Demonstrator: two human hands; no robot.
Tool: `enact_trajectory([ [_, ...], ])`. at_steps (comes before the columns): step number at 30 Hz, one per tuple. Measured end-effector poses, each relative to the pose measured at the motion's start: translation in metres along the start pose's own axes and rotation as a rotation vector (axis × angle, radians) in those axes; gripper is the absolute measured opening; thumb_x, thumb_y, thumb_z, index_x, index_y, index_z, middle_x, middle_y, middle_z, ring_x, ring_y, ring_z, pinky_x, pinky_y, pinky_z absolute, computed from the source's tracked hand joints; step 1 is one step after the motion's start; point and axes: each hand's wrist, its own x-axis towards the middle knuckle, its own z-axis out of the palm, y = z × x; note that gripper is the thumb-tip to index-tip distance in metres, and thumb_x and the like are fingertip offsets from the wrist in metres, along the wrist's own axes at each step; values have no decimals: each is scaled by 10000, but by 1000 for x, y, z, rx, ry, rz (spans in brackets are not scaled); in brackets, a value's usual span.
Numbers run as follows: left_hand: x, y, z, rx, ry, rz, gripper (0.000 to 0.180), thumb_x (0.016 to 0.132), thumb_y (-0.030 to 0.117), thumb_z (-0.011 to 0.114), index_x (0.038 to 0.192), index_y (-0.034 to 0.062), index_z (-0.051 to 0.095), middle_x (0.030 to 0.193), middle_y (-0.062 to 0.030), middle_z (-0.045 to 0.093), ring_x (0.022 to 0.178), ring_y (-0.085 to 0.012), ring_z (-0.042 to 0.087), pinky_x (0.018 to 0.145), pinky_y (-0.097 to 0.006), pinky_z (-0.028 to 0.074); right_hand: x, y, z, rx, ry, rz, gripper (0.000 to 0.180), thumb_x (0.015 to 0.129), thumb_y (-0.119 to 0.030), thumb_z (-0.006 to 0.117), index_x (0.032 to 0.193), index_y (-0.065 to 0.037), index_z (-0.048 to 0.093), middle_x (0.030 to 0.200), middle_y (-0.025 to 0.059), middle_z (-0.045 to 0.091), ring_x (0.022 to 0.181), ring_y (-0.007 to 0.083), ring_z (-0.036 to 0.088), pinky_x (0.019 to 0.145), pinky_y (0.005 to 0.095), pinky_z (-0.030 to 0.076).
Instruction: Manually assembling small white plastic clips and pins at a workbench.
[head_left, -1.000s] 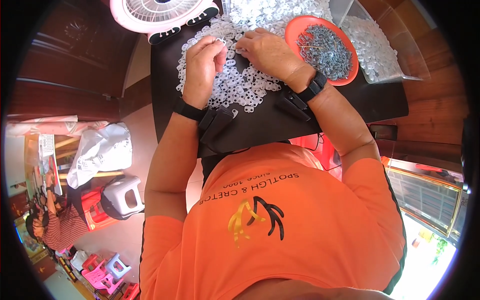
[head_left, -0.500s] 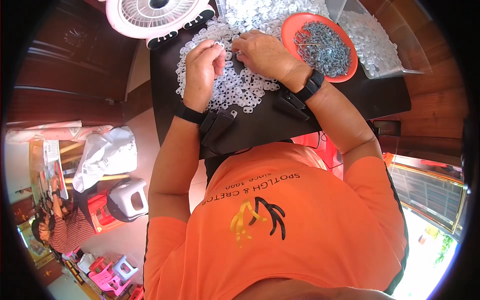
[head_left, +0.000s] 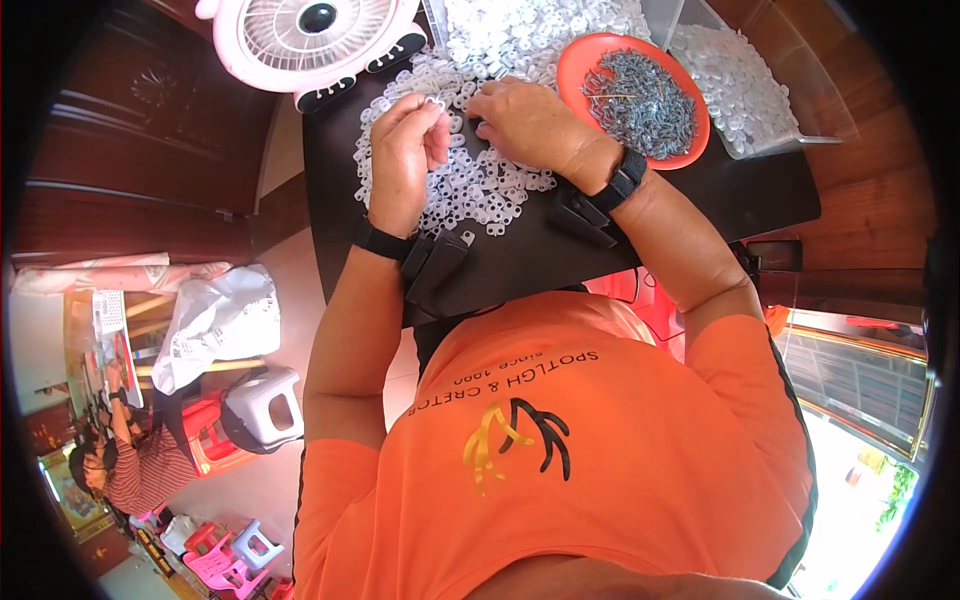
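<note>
Many small white holed plastic pieces [head_left: 480, 185] lying on your dark tabletop [head_left: 520, 265], your left hand [head_left: 405, 145] pinching one white piece [head_left: 436, 103] by its fingertips, your right hand [head_left: 535, 120] curling over others, its hold too hidden to tell, round orange-red dish [head_left: 572, 72] sitting near that hand.

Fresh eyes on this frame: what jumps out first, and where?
A bright orange shirt fills the lower middle. Above it, loose white pieces cover part of a dark table, where the left hand pinches one white piece beside the right hand. A red-orange plate of small metal parts sits to their right, a pink fan at upper left.
</note>
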Motion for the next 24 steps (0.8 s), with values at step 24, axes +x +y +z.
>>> enact_trajectory([
  [24,5,-9,2,-429,-154,-39,171,880,176,475,818,25,528,792,-133,623,680,-207,602,650,-292,467,3,-8,-3,1238,190,272,165,889,-151,595,983,-16,607,827,-1,599,702,52,524,622,204,436],
])
